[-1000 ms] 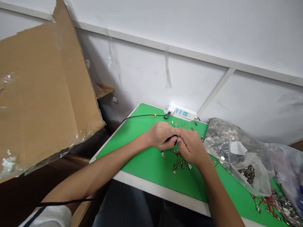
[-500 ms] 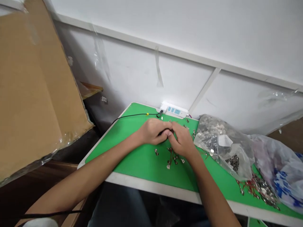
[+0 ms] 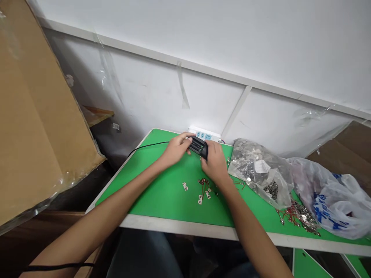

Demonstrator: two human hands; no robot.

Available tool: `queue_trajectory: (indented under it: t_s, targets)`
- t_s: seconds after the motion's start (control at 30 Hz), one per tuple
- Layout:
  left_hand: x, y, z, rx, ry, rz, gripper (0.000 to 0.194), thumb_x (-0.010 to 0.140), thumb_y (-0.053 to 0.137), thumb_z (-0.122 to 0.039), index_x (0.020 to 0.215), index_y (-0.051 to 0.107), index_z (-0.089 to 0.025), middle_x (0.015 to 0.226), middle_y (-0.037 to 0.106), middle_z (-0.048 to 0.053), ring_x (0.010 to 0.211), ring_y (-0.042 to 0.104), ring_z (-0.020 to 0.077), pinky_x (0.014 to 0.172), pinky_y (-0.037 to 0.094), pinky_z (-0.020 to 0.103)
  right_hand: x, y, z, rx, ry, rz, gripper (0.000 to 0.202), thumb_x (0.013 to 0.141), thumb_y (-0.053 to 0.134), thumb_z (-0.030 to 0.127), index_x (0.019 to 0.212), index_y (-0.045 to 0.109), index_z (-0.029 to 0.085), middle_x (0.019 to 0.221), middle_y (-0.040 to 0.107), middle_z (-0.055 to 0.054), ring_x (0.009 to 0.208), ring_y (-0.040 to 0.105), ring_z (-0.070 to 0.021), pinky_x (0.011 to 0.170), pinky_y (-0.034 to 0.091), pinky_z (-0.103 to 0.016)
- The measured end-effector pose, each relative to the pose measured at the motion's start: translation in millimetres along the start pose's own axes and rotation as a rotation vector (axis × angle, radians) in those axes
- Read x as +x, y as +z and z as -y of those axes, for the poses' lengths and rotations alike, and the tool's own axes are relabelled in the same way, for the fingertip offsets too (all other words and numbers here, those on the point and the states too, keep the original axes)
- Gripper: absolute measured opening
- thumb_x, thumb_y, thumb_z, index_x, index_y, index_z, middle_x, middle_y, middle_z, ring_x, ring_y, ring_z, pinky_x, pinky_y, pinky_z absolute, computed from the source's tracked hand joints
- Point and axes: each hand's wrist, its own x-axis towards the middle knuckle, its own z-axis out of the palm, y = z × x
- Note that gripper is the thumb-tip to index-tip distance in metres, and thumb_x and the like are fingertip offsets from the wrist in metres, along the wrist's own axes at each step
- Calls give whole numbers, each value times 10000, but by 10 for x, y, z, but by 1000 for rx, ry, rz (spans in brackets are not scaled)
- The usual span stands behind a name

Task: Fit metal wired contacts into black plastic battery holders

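Observation:
A black battery holder [image 3: 198, 146] with long slots is held above the green table by both hands. My left hand [image 3: 175, 150] pinches its left end between thumb and fingers. My right hand [image 3: 216, 161] wraps around the right end, hiding part of it. Below the hands, small silver metal contacts [image 3: 199, 199] lie on the table, some with reddish wires [image 3: 203, 188]. One more contact piece [image 3: 185, 187] lies a little to their left. Just behind the holder stands a white power strip [image 3: 213, 137] against the wall.
The green table [image 3: 162, 200] has a pale front edge. On its right lie a clear bag of metal parts [image 3: 246, 154], a pile of wired contacts [image 3: 304, 218] and a white plastic bag [image 3: 348, 208]. A black cable [image 3: 147, 145] crosses the left side. A large cardboard box [image 3: 43, 116] stands left.
My hands have moved slightly left and farther from me, and have drawn apart, so the slotted face of the battery holder now shows. The whole view has shifted slightly.

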Motion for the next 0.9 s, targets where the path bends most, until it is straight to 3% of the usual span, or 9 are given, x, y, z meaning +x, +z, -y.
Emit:
queue_trajectory:
  t_s: [0.1,0.17,0.27,0.33,0.47,0.6,0.7,0.8,0.9]
  targets:
    - [69,-31,70,-176,-283,220,470,952,700,-417,1320,626,-134,918,780,111,592,708,150,532,474,225,46,-139,-222,-68,-36,69,544,808,534,67,1348,596,103,1259,650,-199,1226,546,-352,1102,482,-512]
    - [72,-47,95,-229,-387,298,466,933,724,-476,1224,644,-120,896,793,151,582,704,155,522,463,225,46,-184,-298,-72,-96,128,557,791,512,45,1333,618,117,1238,661,-182,1204,551,-336,1080,490,-480]
    - [38,-74,91,-187,-395,369,431,911,725,-535,994,682,-114,818,789,151,523,662,132,478,411,207,16,-158,-301,-86,-138,154,562,786,504,42,1325,634,138,1241,667,-169,1188,560,-329,1066,484,-469]
    - [14,-95,74,-167,-373,402,419,898,734,-525,945,692,-111,799,789,148,519,661,127,466,392,197,-8,-101,-269,-118,-60,104,537,793,518,68,1307,648,154,1224,665,-166,1176,566,-342,1065,474,-488]
    - [1,-110,69,-277,-384,348,434,886,758,-514,988,696,-97,835,796,169,533,664,121,487,433,197,-23,34,-289,-39,246,-48,614,804,527,132,1418,554,143,1325,611,-189,1303,521,-374,1133,438,-530]
    - [30,-61,113,-369,-332,252,393,890,767,-462,1003,694,-93,764,778,137,508,646,112,505,476,196,-10,153,-395,200,548,-149,636,879,556,332,1452,434,84,1446,522,-261,1378,491,-379,1203,376,-564]
    - [67,-50,138,-412,-294,167,372,921,744,-451,1023,682,-99,797,783,125,540,668,108,546,517,193,-18,208,-362,388,670,-109,623,886,577,450,1401,430,130,1474,509,-242,1371,521,-341,1199,396,-522]
    - [108,-76,157,-441,-258,81,402,937,742,-479,1087,654,-117,897,801,125,634,717,113,617,550,192,-18,208,-207,484,683,-30,393,924,501,434,1241,508,201,1297,638,-150,1231,612,-293,1124,465,-473]
    - [129,-77,194,-333,-210,162,481,917,766,-537,1132,649,-123,957,805,125,676,736,123,620,531,193,-3,189,-34,624,619,131,261,972,383,369,1069,584,234,1048,716,-69,1013,678,-255,994,527,-425]
